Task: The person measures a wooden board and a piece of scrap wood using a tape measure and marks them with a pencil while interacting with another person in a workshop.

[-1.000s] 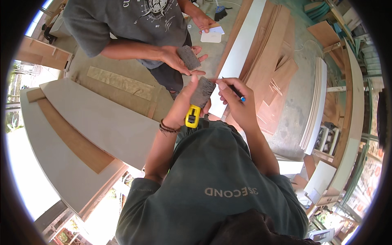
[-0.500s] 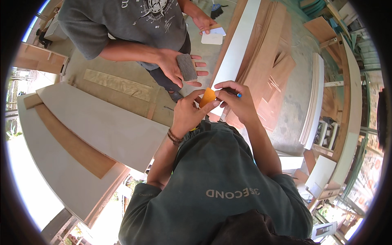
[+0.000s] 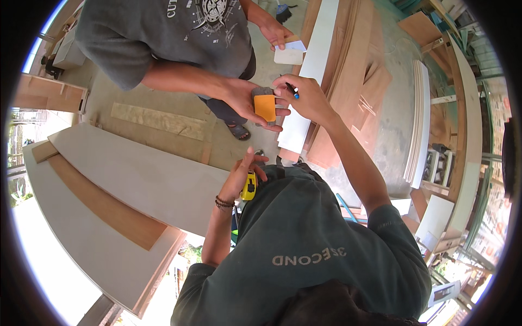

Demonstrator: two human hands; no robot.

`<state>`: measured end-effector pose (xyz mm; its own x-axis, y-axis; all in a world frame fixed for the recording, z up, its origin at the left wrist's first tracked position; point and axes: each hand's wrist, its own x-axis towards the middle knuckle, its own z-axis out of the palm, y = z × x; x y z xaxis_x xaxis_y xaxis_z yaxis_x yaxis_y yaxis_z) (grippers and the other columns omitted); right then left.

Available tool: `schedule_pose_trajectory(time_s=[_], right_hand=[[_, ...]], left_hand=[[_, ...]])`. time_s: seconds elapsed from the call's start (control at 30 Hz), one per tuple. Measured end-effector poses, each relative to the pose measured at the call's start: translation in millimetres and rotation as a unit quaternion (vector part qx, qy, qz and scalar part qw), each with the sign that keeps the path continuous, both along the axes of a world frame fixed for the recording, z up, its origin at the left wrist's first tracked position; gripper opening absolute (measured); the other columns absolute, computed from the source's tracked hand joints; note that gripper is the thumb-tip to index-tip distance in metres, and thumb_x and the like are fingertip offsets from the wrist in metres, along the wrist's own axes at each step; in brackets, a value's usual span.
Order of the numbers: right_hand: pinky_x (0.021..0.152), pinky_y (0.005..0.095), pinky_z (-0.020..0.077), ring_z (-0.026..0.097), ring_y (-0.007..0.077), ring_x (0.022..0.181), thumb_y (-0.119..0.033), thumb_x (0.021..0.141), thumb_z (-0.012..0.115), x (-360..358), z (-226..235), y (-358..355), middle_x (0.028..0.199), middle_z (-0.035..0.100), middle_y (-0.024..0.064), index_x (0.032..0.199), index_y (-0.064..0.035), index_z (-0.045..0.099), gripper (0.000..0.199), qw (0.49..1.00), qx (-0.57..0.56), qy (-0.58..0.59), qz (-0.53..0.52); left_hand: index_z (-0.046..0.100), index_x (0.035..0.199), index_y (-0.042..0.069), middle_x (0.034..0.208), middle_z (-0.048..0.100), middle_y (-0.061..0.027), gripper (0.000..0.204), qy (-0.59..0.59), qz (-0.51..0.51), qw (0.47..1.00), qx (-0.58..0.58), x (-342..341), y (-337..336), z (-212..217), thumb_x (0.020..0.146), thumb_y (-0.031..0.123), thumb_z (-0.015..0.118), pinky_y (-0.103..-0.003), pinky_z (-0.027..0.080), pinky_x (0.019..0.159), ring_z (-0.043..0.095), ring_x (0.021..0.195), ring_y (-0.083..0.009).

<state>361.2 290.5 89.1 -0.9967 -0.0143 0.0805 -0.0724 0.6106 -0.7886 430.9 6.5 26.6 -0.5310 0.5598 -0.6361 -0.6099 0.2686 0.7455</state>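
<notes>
A small orange sample chip (image 3: 265,107) lies over a dark grey sample piece (image 3: 263,91) on a co-worker's open palm (image 3: 239,98). My right hand (image 3: 307,99) reaches to that palm's fingertips, its own fingers bent around a dark pen with a blue end (image 3: 294,93). I cannot tell whether its fingertips touch the chip. My left hand (image 3: 239,176) is down by my waist, fingers apart and without an object. Next to it, a yellow and black tape measure (image 3: 249,186) hangs at my hip. Pale sample cards (image 3: 289,54) are in the co-worker's other hand (image 3: 273,35).
Large white panels (image 3: 147,168) with a brown wooden strip (image 3: 103,198) lie on the left. Ahead to the right, long brown boards (image 3: 348,70) are stacked beside a white board (image 3: 318,65). More panels (image 3: 418,125) lean at the right. A plank (image 3: 157,120) lies on the floor.
The orange chip has gone from my hands onto the grey piece in the co-worker's palm. My right hand has moved forward with the pen; my left has dropped back to my waist.
</notes>
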Motion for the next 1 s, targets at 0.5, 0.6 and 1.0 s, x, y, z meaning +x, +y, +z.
schedule_pose_trajectory(time_s=[0.5,0.6,1.0], right_hand=[[0.067,0.0291,0.0521,0.069,0.0134,0.078,-0.026,0.101,0.073,162.4,-96.6,-18.2,0.087,0.073,0.0092,0.096,0.0025,0.076,0.029,0.922,-0.093,-0.062,-0.37],[0.065,0.029,0.0515,0.065,0.0125,0.073,-0.026,0.098,0.075,197.7,-110.3,-37.3,0.081,0.071,0.0079,0.107,0.0045,0.074,0.031,0.849,-0.234,-0.196,-0.431],[0.066,0.0281,0.054,0.066,0.0108,0.075,-0.02,0.1,0.072,235.3,-92.2,-33.5,0.087,0.073,0.0071,0.128,0.0003,0.071,0.035,0.836,-0.294,-0.153,-0.438]], left_hand=[[0.073,0.108,0.004,0.074,0.068,-0.0065,0.062,0.078,-0.234,0.969,-0.034,-15.8,4.5,-87.4,0.104,0.062,0.054,-0.031,0.05,0.068,0.066,0.068,-0.0159],[0.074,0.107,0.005,0.081,0.072,-0.0117,0.062,0.163,-0.381,0.906,-0.092,-25.7,22.3,-79.8,0.103,0.063,0.054,-0.035,0.052,0.071,0.071,0.071,-0.0238],[0.077,0.112,0.011,0.093,0.077,-0.0112,0.071,0.266,-0.508,0.803,-0.163,-2.7,77.7,-99.2,0.1,0.073,0.046,-0.041,0.054,0.09,0.073,0.095,-0.0301]])
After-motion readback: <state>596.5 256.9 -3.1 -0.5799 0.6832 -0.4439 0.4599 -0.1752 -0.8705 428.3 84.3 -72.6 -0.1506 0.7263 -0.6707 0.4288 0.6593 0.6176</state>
